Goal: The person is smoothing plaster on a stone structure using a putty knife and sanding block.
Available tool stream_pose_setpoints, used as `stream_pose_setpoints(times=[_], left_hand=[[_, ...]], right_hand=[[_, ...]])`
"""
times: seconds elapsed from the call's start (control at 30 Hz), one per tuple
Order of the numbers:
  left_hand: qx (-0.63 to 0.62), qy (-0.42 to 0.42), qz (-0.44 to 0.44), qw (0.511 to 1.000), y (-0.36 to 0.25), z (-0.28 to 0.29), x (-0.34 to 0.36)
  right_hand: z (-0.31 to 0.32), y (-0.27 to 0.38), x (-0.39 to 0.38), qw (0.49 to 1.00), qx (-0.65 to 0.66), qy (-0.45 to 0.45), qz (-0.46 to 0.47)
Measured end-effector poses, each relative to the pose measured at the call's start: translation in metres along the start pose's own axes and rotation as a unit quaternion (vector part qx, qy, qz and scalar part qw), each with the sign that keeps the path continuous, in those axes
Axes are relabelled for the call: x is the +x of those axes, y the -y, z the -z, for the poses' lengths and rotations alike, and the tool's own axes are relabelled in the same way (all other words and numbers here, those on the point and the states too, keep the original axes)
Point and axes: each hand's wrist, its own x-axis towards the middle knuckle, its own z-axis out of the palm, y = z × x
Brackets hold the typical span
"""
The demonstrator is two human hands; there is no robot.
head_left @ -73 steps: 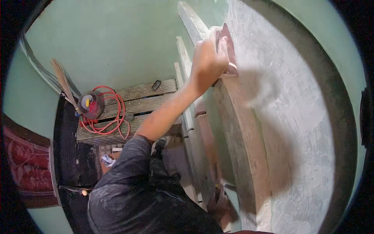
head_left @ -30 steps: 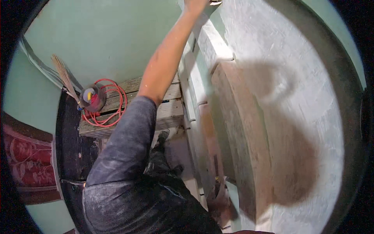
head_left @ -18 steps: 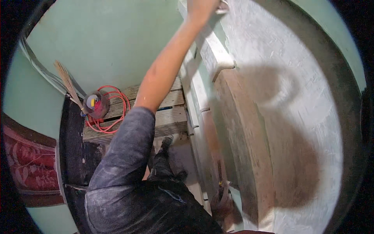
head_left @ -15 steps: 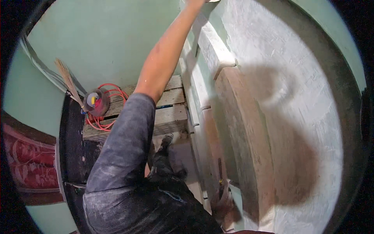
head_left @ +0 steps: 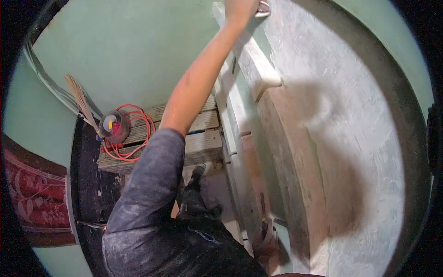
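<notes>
My left arm stretches up to the top edge, where my left hand (head_left: 242,10) is closed around a small pale piece with a curved rim (head_left: 263,9); its kind is not clear. That hand is beside the far end of a white-coated ledge (head_left: 251,53) and the whitish, roughly plastered surface (head_left: 355,106). Low in the picture, in shadow, my right hand (head_left: 266,247) grips a thin dark rod-like tool with a yellow band (head_left: 263,207), close to the stepped ledges. Its forearm is mostly hidden.
A slatted wooden bench (head_left: 200,143) bears a coiled red cord (head_left: 147,129) and a round container (head_left: 115,127) with a stick broom (head_left: 78,94) beside it. Green walls (head_left: 138,55) surround this corner. A dark red patterned panel (head_left: 39,194) is at the left.
My left hand has come down and slightly right, so more of it and the pale piece show. The whole view has shifted a little; my right hand stays by the ledges with the tool.
</notes>
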Motion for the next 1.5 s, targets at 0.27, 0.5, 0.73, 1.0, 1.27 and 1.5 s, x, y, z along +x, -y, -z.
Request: stream_pose_setpoints(times=[0.27,0.5,0.73,1.0,1.27,1.5], left_hand=[[0.061,0.0,-0.133,0.989,-0.018,0.001,-0.096],[0.16,-0.071,-0.215,0.961,0.022,0.002,-0.027],[0.137,-0.012,-0.186,0.973,0.022,-0.002,-0.044],[0.074,-0.037,-0.192,0.978,0.002,-0.004,-0.067],[0.235,-0.033,-0.294,0.926,0.002,-0.007,-0.051],[0.031,0.075,-0.095,0.992,-0.024,0.008,-0.088]], right_hand=[[-0.013,-0.001,-0.011,0.983,0.084,0.062,-0.151],[-0.012,0.003,-0.013,0.997,0.035,-0.031,-0.067],[0.0,0.011,-0.008,0.971,0.048,0.092,-0.214],[-0.012,0.002,-0.015,0.989,0.09,-0.003,-0.118],[-0.011,0.003,-0.009,0.968,0.092,0.119,-0.202],[-0.01,0.004,-0.013,0.981,0.121,0.032,-0.151]])
